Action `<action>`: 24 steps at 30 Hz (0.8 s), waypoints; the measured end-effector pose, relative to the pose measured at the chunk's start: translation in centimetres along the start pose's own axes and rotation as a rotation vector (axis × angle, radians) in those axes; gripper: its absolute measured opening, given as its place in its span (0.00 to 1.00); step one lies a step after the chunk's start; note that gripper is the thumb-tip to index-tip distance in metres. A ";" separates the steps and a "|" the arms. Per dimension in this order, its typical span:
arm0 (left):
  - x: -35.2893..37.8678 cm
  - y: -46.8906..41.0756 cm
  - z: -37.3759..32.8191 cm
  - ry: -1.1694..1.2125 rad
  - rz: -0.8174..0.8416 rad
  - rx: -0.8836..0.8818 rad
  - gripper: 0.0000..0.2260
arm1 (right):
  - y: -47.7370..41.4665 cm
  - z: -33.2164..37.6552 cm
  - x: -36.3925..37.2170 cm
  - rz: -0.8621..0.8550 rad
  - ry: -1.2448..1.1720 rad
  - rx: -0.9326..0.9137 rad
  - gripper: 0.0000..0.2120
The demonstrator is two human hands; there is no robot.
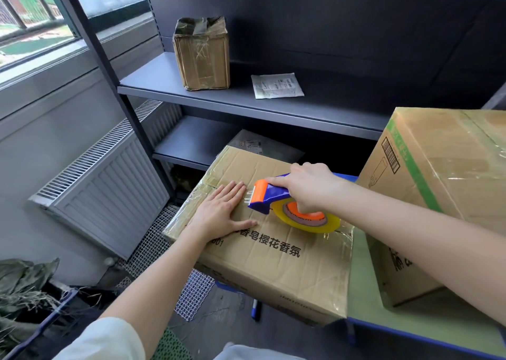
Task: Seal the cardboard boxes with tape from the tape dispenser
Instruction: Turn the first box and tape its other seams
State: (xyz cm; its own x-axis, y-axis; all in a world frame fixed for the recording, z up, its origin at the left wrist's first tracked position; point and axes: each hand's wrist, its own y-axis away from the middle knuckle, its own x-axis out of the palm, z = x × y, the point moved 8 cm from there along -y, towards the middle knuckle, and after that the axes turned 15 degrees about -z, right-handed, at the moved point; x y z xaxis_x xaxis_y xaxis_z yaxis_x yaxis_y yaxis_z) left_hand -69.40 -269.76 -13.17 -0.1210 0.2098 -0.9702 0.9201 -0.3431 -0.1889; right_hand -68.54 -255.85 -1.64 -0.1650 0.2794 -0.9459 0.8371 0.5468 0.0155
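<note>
At the far left we saw a grey radiator (109, 195) under the window, and near us, low down, a heap of dry green leaves (24, 283). To the right stood a dark shelf unit (246, 99). On its upper shelf a small taped box (202, 56) stood upright, and a white packet (276, 86) lay flat to its right, apart from it.

Nearer to us, a flat cardboard box (273, 264) lay on the left end of the green worktop (364, 291), its left part reaching past the worktop's edge. Our left hand (221, 214) rested palm down on the box's top, its grip spread, with straight fingers pressing the cardboard.

Just right of those fingertips was the tape dispenser (273, 192), blue with an orange head, and a short stretch of clear tape ran from it to the cardboard. Our right hand (309, 187) held it from above, the grip curled round the handle. The yellowish tape roll (309, 223) sat below the hand, low over the box top.

At the far right a larger cardboard box (451, 181) stood on the same worktop, just beside the first one, its top already covered in clear tape.
</note>
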 end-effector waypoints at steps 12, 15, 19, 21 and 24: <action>-0.1 0.0 0.4 0.047 0.005 -0.059 0.55 | 4.7 -6.5 1.0 0.091 -0.144 0.088 0.35; 0.0 0.2 0.3 0.038 0.017 -0.053 0.55 | 6.2 -7.3 1.7 0.111 -0.160 0.105 0.37; 0.0 0.3 -0.4 -0.017 0.024 -0.059 0.55 | 6.1 -6.9 1.8 0.043 -0.129 0.086 0.34; 0.1 0.3 -1.1 -0.041 0.017 -0.062 0.55 | 6.0 -6.7 1.6 0.017 -0.083 0.074 0.33; 0.4 0.3 -4.4 -0.026 0.008 0.034 0.52 | 5.8 -5.8 1.5 -0.009 0.006 0.037 0.31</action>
State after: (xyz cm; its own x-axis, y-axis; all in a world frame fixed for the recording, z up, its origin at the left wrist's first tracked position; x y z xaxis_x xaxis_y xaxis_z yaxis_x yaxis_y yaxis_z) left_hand -67.52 -265.75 -13.00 -0.1234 0.1831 -0.9753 0.9082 -0.3753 -0.1853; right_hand -66.96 -247.72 -1.13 -0.1756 0.2799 -0.9438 0.8545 0.5194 -0.0049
